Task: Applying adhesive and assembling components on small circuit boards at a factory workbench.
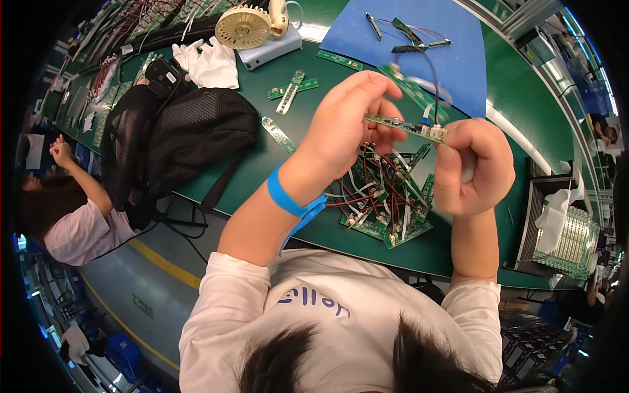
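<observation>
A narrow green circuit board (pixel 409 126) is held up edge-on above the table between my hands. My right hand (pixel 477 167) pinches its right end, beside white connectors with a dark cable and a white ribbon. My left hand (pixel 350 114), with a blue wrist band, curls its fingers around the board's left end; some of these fingers are hidden. Behind it, a second green board (pixel 417 93) looks blurred among the wires. Below my hands lies a heap of green boards (pixel 386 226) tangled with red, black and white wires.
A blue mat (pixel 452 39) at the back carries small wired boards. Left of it are loose boards (pixel 280 134), a beige fan (pixel 244 27), white gloves (pixel 208 62) and a black mesh bag (pixel 206 124). A rack of boards (pixel 567 239) stands right. A person's arm (pixel 88 180) is far left.
</observation>
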Tool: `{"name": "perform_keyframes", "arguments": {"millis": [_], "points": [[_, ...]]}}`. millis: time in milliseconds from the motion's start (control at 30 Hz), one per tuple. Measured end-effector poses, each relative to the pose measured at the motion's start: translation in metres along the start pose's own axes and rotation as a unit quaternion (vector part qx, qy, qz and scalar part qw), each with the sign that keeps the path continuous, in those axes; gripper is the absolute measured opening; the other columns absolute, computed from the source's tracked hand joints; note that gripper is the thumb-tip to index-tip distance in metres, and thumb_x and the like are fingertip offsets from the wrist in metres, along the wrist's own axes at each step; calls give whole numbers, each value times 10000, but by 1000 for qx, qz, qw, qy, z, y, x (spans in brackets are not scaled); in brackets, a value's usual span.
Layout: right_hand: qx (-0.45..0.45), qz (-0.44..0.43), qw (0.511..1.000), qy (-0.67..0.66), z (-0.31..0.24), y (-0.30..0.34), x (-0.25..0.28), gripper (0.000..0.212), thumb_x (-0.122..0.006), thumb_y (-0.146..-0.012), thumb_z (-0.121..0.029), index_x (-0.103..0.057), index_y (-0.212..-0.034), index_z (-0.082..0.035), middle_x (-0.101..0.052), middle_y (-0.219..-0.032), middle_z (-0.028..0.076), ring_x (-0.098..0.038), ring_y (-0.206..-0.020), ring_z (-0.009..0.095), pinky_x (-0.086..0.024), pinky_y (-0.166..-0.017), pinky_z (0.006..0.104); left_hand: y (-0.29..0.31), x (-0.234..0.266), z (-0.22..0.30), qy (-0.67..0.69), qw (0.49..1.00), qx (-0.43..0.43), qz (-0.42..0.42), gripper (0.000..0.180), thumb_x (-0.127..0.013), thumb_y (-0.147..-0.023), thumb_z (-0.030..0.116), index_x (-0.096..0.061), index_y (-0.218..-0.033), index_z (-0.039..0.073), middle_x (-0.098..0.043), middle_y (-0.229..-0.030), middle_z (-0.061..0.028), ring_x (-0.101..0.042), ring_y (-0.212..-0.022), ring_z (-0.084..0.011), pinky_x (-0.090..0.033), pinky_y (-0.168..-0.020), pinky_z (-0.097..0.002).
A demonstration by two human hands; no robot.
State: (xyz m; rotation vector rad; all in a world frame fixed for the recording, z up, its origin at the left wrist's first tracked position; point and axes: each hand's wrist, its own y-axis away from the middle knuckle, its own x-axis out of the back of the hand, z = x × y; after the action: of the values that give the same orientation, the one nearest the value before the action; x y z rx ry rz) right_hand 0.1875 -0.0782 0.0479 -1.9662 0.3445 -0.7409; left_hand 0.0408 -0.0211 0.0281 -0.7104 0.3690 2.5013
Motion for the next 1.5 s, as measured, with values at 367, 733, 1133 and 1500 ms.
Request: {"name": "perform_keyframes", "arguments": {"millis": [367,733,1133,1500], "points": [[16,-81,996,28,18,-12,15,171,-561,-521,-14,-528,-688,-35,-504,-553,38,-477,-431,162,-376,-428,241,2,3,-5,-115,972,-194,-66,173,-589,-815,159,-469,-869,46,-503,-779,-25,-444,-653,-47,-386,-517,-172],[85,-6,939,-333,-12,-11,52,157,-498,-756,-265,-437,-670,-148,-499,-601,0,-464,-513,116,-358,-571,258,0,2,-16,-435,814,-380,-66,206,-621,-757,61,-457,-865,0,-475,-816,-97,-486,-739,-176,-429,-650,-256],[89,-120,931,-332,-9,-9,44,260,-454,-853,-315,-447,-699,-105,-521,-624,31,-484,-479,126,-420,-505,264,8,-8,-29,-411,809,-396,-140,265,-679,-688,41,-465,-844,29,-473,-778,-112,-482,-721,-248,-409,-634,-306],[98,-117,931,-332,-12,-8,39,282,-471,-848,-333,-447,-689,-101,-527,-623,32,-483,-471,128,-414,-494,262,8,-8,-29,-409,805,-412,-125,262,-674,-693,43,-457,-839,23,-468,-765,-119,-482,-702,-255,-414,-615,-315]]}}
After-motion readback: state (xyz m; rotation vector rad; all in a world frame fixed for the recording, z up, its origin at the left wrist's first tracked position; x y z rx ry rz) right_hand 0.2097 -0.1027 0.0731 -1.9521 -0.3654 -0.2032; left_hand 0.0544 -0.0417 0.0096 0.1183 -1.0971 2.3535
